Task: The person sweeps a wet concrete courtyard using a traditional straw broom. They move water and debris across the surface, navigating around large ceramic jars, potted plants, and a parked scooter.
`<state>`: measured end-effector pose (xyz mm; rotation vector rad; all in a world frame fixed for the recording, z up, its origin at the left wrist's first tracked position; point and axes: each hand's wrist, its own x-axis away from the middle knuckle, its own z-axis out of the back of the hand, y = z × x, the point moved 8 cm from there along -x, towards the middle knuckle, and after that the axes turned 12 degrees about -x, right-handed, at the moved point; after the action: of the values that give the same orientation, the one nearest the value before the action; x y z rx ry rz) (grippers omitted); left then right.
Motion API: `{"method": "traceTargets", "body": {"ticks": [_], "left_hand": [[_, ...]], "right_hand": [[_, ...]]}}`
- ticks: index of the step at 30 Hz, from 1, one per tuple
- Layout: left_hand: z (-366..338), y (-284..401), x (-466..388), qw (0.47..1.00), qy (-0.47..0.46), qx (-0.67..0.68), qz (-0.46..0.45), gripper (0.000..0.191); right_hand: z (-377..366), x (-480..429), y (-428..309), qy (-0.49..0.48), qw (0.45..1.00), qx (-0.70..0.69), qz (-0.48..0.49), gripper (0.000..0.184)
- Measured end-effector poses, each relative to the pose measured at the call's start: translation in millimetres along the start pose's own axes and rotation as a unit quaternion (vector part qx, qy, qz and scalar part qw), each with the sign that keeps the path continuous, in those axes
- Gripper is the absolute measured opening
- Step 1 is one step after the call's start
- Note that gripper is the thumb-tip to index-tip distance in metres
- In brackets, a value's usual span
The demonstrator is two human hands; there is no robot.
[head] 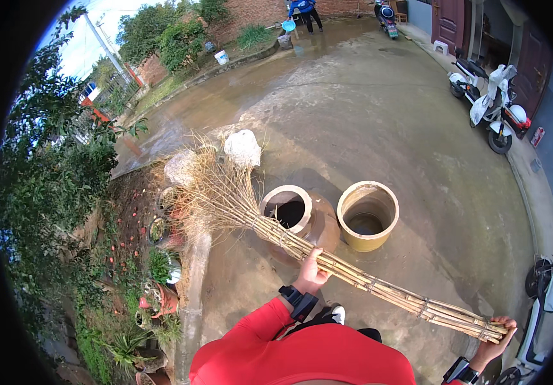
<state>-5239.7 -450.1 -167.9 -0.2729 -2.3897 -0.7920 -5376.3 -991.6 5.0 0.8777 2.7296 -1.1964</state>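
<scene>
A long broom of bound bamboo stalks (pixel 374 285) lies across my view, raised above the ground. My left hand (pixel 312 273) grips it near the middle of its length, and my right hand (pixel 497 332) holds the butt end at the lower right. Wire or cord bands tie the stalks at intervals. The bristly twig head (pixel 219 187) fans out at the upper left, over the garden edge. Beneath the broom stands a brown round-bellied ceramic jar (pixel 324 221) with a pale rim and dark inside. Beside it is a yellowish glazed pot (pixel 367 243), with what looks like water at its bottom.
White rocks (pixel 243 148) and potted plants (pixel 163 301) line the bed at left. Parked scooters (pixel 493 108) stand along the right wall, another scooter (pixel 541 308) nearer. Wet concrete (pixel 238 91) stretches towards a person (pixel 305 12) holding a blue basin (pixel 288 25).
</scene>
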Motion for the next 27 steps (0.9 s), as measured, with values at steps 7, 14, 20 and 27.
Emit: {"method": "traceTargets", "body": {"ticks": [7, 14, 20, 27], "left_hand": [[-19, -70, 5, 0.982, -0.097, -0.149, 0.068, 0.009], [22, -219, 68, 0.884, -0.179, -0.376, 0.213, 0.009], [100, -333, 138, 0.745, -0.279, -0.528, 0.299, 0.014], [275, -351, 220, 0.585, -0.270, -0.536, 0.545, 0.016]], "right_hand": [[37, 278, -60, 0.171, 0.979, -0.010, 0.110, 0.026], [-14, 623, -85, 0.443, 0.866, 0.076, 0.220, 0.025], [-182, 820, -41, 0.653, 0.666, 0.179, 0.313, 0.032], [-400, 802, 16, 0.668, 0.592, 0.317, 0.320, 0.031]]}}
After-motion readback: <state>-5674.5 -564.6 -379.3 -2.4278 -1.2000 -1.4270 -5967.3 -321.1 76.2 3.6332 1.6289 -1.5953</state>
